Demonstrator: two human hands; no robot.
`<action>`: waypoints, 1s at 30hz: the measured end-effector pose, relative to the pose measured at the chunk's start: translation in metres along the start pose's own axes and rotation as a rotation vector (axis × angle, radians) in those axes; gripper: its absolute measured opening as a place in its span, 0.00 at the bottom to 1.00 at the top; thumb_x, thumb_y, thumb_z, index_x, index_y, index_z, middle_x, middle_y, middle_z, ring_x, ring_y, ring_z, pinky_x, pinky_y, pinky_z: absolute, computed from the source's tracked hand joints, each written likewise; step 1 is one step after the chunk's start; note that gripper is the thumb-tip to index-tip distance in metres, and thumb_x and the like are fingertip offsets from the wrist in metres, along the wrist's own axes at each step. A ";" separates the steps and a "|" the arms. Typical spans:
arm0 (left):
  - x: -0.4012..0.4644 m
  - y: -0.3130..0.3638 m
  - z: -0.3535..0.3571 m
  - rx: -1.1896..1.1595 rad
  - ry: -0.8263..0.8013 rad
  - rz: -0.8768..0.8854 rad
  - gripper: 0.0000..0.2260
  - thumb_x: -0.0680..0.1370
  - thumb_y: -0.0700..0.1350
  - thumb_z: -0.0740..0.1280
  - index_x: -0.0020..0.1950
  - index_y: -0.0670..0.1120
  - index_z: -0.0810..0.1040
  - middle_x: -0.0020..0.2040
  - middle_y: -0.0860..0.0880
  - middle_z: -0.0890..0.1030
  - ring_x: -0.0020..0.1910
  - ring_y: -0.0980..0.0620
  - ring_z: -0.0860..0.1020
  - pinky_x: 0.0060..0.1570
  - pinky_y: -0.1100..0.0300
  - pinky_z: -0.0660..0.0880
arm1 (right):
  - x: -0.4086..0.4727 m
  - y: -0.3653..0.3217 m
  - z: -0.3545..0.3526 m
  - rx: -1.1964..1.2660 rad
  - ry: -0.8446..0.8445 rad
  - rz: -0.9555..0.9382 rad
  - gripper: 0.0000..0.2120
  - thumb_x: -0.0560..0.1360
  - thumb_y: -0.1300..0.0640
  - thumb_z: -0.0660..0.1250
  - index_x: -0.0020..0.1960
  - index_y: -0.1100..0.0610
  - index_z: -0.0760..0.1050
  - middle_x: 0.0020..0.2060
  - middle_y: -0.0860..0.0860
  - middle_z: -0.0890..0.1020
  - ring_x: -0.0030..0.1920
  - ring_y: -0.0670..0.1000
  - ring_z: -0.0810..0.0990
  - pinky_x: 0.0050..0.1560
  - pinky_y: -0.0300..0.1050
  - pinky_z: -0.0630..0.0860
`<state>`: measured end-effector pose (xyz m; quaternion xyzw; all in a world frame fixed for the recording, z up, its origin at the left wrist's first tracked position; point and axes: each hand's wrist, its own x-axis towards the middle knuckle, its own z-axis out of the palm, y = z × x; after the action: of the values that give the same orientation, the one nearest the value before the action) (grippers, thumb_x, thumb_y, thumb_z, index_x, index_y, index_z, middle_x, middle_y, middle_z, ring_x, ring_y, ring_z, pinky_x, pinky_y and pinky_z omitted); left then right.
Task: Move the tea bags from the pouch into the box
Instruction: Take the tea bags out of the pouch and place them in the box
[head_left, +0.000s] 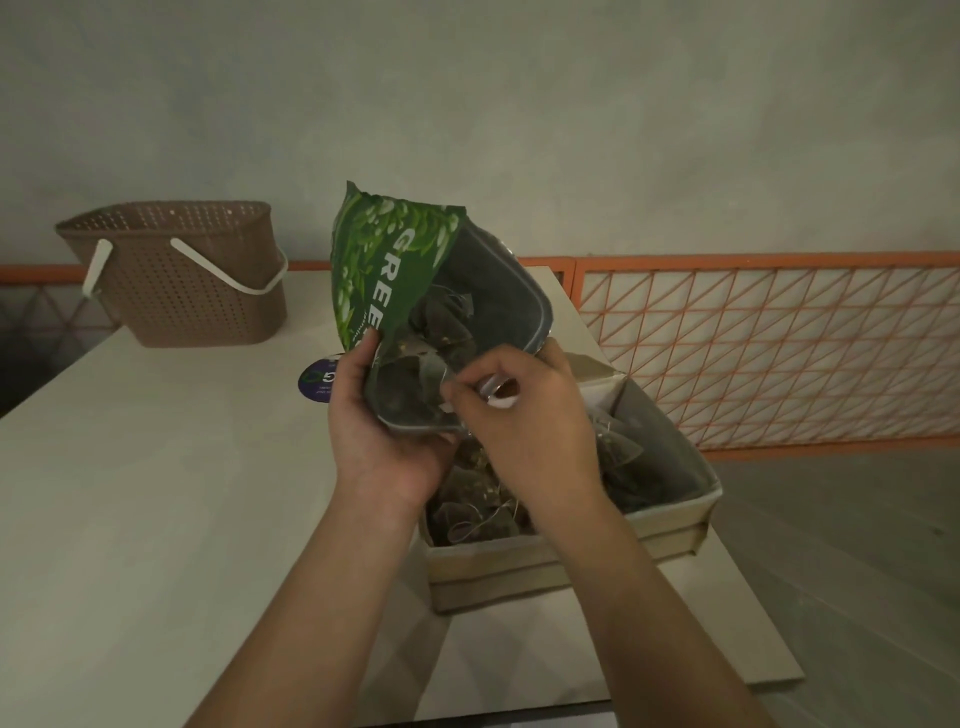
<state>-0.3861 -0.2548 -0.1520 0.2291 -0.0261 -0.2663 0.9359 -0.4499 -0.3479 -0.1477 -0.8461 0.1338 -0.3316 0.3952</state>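
A green pouch (387, 254) with white lettering is held up over the table, its mouth open toward me. My left hand (379, 421) grips its lower left edge from below. Several pyramid tea bags (415, 384) show inside the grey lining. My right hand (519, 415) reaches into the pouch mouth, fingers curled and pinching a tea bag by its string or tag. Below the hands stands an open cardboard box (670, 525) with several tea bags (478, 509) lying in it.
A brown perforated basket (176, 275) with a white handle stands at the back left of the white table (130, 493). A dark round label (317, 384) lies behind my left hand. An orange lattice railing (779, 343) runs along the right.
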 end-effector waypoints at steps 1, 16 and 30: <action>0.000 0.000 0.000 -0.004 -0.001 0.006 0.27 0.74 0.56 0.65 0.71 0.47 0.77 0.70 0.45 0.78 0.72 0.44 0.73 0.73 0.50 0.67 | 0.000 0.000 -0.005 0.077 0.005 0.009 0.05 0.70 0.49 0.75 0.41 0.47 0.79 0.51 0.45 0.74 0.48 0.43 0.77 0.46 0.36 0.76; 0.007 0.002 -0.002 -0.050 -0.047 0.015 0.25 0.76 0.56 0.64 0.72 0.50 0.76 0.69 0.44 0.78 0.69 0.41 0.76 0.60 0.50 0.78 | 0.006 0.020 -0.071 0.330 -0.114 0.110 0.08 0.72 0.66 0.70 0.46 0.55 0.76 0.43 0.53 0.82 0.42 0.52 0.82 0.40 0.43 0.82; 0.009 0.002 -0.004 -0.067 -0.027 0.002 0.25 0.76 0.56 0.65 0.73 0.50 0.76 0.72 0.46 0.75 0.69 0.45 0.75 0.51 0.55 0.80 | -0.002 0.043 -0.061 -0.124 -0.274 0.035 0.05 0.75 0.56 0.70 0.48 0.46 0.78 0.46 0.39 0.76 0.43 0.36 0.76 0.38 0.27 0.69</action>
<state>-0.3771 -0.2563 -0.1554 0.1941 -0.0301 -0.2690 0.9429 -0.4909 -0.4104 -0.1531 -0.9038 0.1134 -0.1972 0.3624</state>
